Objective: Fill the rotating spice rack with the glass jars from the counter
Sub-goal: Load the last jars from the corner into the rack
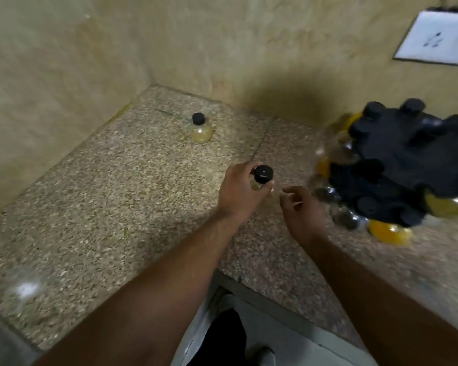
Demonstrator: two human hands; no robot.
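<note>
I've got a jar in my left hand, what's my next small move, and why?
Probably carry the glass jar in your left hand rightward to the rotating spice rack; blur hides which slots are free. Your right hand is empty beside the rack, able to steady it. A second jar stands near the wall corner.

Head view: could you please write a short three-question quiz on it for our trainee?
1. True or false: the right hand grips a jar.
2. Where does the loose jar stand? A) on the counter near the wall corner; B) on a shelf; C) on the floor.
3. Fill in: the held jar is gripped by the ____ hand.
Key: 1 false, it holds nothing; 2 A; 3 the left hand.
</note>
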